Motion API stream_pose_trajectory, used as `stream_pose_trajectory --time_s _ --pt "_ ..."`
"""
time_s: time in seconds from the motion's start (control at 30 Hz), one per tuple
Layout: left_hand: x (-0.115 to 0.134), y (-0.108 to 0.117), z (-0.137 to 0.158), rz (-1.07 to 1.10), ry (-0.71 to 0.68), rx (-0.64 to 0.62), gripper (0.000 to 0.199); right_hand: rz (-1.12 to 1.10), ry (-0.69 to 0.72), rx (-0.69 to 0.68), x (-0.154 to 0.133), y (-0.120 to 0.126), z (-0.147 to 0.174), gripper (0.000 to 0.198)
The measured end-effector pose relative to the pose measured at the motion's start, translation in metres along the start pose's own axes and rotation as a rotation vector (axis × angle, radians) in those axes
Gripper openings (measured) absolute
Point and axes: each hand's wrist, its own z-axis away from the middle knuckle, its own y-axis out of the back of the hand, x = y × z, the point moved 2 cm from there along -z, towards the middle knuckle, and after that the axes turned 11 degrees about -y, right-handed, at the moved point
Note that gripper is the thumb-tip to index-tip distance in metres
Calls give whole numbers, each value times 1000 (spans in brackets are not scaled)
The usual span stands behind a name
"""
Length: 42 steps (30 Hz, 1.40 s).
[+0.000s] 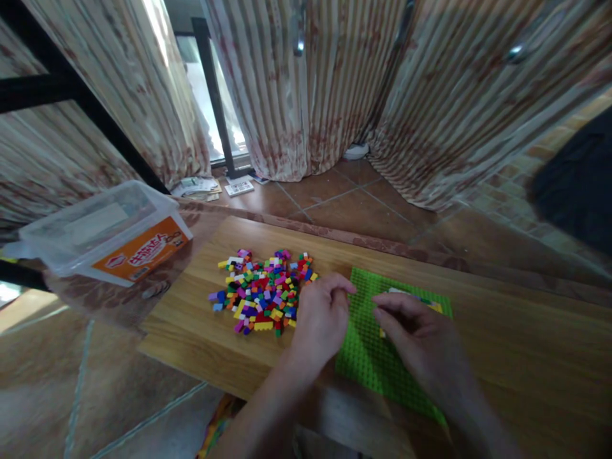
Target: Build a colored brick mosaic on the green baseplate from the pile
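A heap of small coloured toy bricks (265, 287) lies on the wooden tabletop. My left hand (322, 312) is closed just right of the heap, its fingers curled and its index fingertip pointing toward the green baseplate (366, 344). Over that baseplate, my right hand (421, 331) has thumb and index finger brought close together in a pinch. Whatever either hand holds, if anything, is hidden or too small to name. White and yellow bricks (436, 306) show on the baseplate, partly covered by my right hand.
A clear plastic tub (105, 229) with an orange label stands left of the wooden table (191, 312). Striped curtains (306, 83) hang behind. Papers (196, 187) lie on the tiled floor by the window. A dark shape (576, 185) is at the right edge.
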Motion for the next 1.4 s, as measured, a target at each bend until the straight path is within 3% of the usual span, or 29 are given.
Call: stream_pose_trajectory --time_s 0.1,0.23,0.4,0.53,0.73,1.0,1.1,1.23,1.4 --pt "-2 18 -10 215 47 194 23 170 100 -157 -5 -36 11 18" --pt "-1 34 -13 415 123 330 16 358 188 -159 -7 -66 22 15" --pt "-2 39 -14 612 192 376 10 516 230 -113 -1 -81 25 15" --pt "-3 40 -15 677 220 391 8 489 242 -126 1 -81 25 20" --pt "-1 36 -15 682 267 374 5 282 149 -147 -11 -48 17 15" --pt "-1 25 -14 634 293 330 4 -30 -54 90 9 41 -6 29" --pt "-1 20 -13 612 310 313 3 -64 -127 169 21 64 -12 31" --pt "-1 11 -14 615 332 277 5 -14 -132 165 28 71 -14 29" --pt "-1 3 -13 607 350 231 4 173 -24 168 28 64 -17 22"
